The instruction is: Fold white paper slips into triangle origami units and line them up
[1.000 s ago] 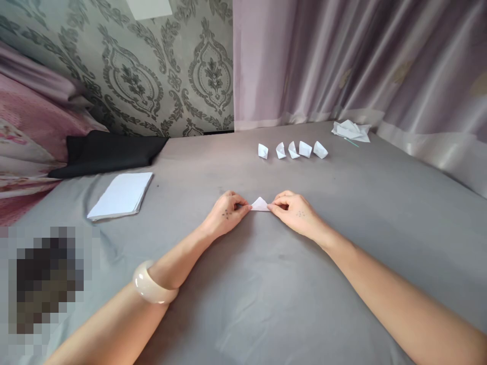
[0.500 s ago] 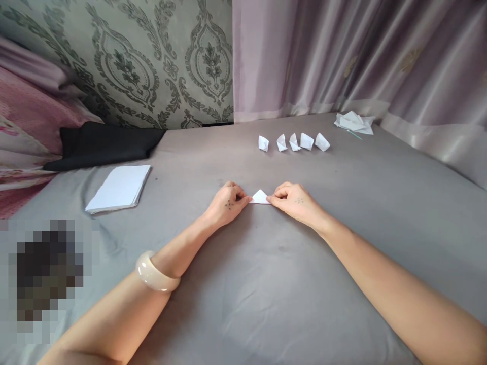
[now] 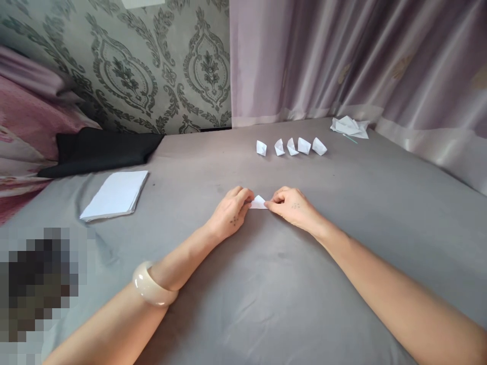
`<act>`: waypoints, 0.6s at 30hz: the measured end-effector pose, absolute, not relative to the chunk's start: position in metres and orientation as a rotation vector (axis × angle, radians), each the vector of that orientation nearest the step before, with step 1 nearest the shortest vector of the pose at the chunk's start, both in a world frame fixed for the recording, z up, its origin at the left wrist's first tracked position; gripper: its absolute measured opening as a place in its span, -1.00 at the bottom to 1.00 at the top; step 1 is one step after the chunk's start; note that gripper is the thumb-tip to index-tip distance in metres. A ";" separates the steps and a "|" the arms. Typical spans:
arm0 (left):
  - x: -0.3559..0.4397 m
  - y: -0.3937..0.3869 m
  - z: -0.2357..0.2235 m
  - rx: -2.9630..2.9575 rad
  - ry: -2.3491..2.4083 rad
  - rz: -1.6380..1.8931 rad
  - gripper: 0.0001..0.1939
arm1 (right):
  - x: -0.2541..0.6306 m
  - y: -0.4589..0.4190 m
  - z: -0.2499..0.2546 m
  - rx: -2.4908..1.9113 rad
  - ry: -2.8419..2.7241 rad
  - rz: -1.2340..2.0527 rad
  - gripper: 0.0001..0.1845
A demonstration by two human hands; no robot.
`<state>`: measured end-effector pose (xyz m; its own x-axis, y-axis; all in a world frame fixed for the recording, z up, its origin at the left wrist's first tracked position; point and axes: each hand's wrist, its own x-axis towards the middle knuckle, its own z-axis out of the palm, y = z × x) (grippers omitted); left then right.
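Between my two hands is a small piece of folded white paper [image 3: 258, 203], with a pointed peak at its top and a straight strip along its lower edge. My left hand [image 3: 233, 210] pinches its left end, the fingers now over the corner. At the right end my right hand [image 3: 292, 207] grips it between thumb and fingers. Both hands are low over the grey sheet. The paper's two ends are hidden by my fingers.
Several small folded paper shapes [image 3: 303, 146] stand in a row beyond my hands. A stack of white paper [image 3: 116, 195] lies to the left, near a black cloth [image 3: 102, 149]. Loose papers [image 3: 349, 125] and a thin greenish stick [image 3: 350, 139] rest at the back right by the curtain.
My left hand has rolled over, its fingers coming up and across the paper's left end. My right hand keeps its pinch. The whole view has shifted slightly.
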<state>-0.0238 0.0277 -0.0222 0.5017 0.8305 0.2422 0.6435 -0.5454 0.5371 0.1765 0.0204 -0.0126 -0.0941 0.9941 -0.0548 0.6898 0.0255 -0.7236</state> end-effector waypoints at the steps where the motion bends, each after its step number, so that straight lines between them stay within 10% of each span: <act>1: -0.024 0.028 -0.023 2.421 1.154 0.668 -0.72 | 0.177 0.021 -0.013 -1.708 -1.834 0.844 -0.66; 18: -0.027 0.037 -0.031 2.459 1.098 0.568 -0.55 | 0.177 0.001 -0.008 -1.468 -1.983 0.518 -0.77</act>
